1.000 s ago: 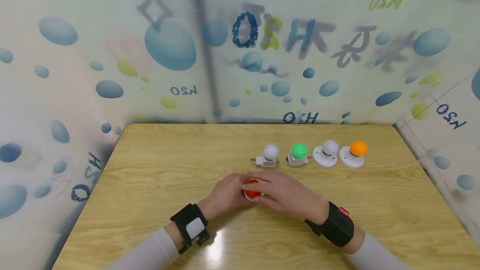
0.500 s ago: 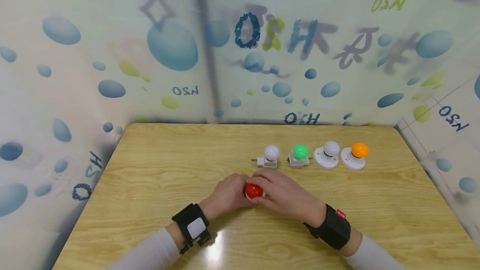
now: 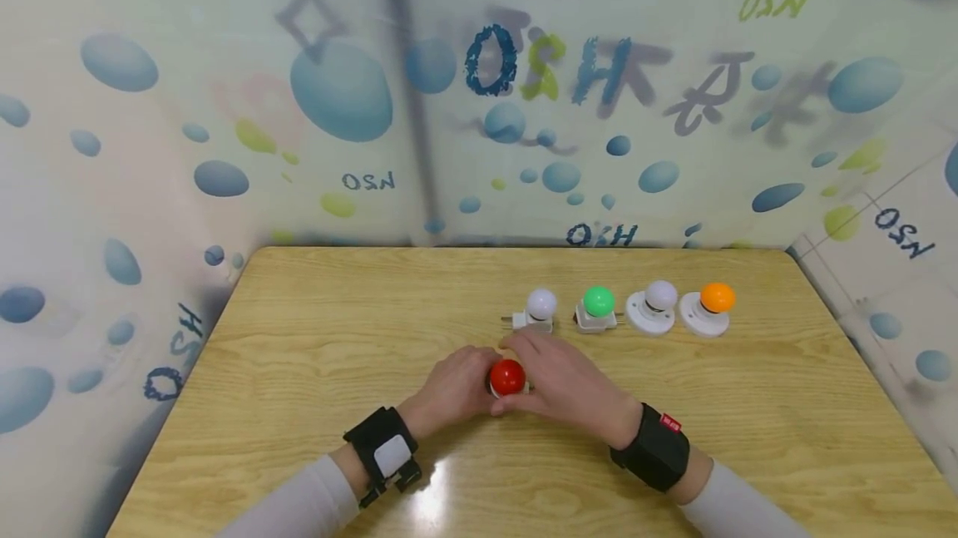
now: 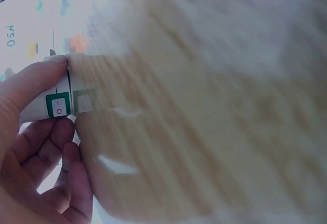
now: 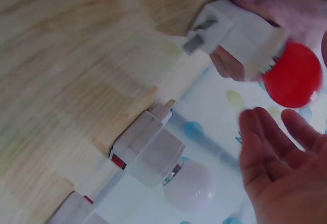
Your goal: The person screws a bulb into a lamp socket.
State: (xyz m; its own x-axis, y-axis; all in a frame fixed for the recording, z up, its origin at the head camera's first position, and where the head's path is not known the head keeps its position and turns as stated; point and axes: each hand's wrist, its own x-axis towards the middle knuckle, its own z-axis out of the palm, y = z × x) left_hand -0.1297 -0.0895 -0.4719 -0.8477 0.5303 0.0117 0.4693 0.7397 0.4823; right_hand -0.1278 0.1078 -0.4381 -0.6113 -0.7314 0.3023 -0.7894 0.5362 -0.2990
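Observation:
A red bulb [image 3: 507, 377] stands in a white plug-in lamp socket [image 5: 245, 35], and a strip of its metal thread shows above the socket's mouth in the right wrist view. My left hand [image 3: 456, 384] grips the socket from the left, thumb on one side and fingers on the other. A green-framed switch [image 4: 59, 105] faces out on the socket in the left wrist view. Around the bulb's right side, my right hand [image 3: 565, 380] is spread, its curved fingers apart from the red glass in the right wrist view. Whether its thumb touches anything is unclear.
Behind the hands, a row holds a white bulb [image 3: 541, 303] and a green bulb [image 3: 598, 301] in plug-in sockets. Further right are a white bulb [image 3: 661, 295] and an orange bulb [image 3: 718, 298] on round bases. A patterned sheet [image 3: 344, 214] hangs behind the wooden table [image 3: 314, 313].
My right hand's fingers have come off the red bulb and spread wider, uncovering it. The left hand keeps its grip on the socket in the same place.

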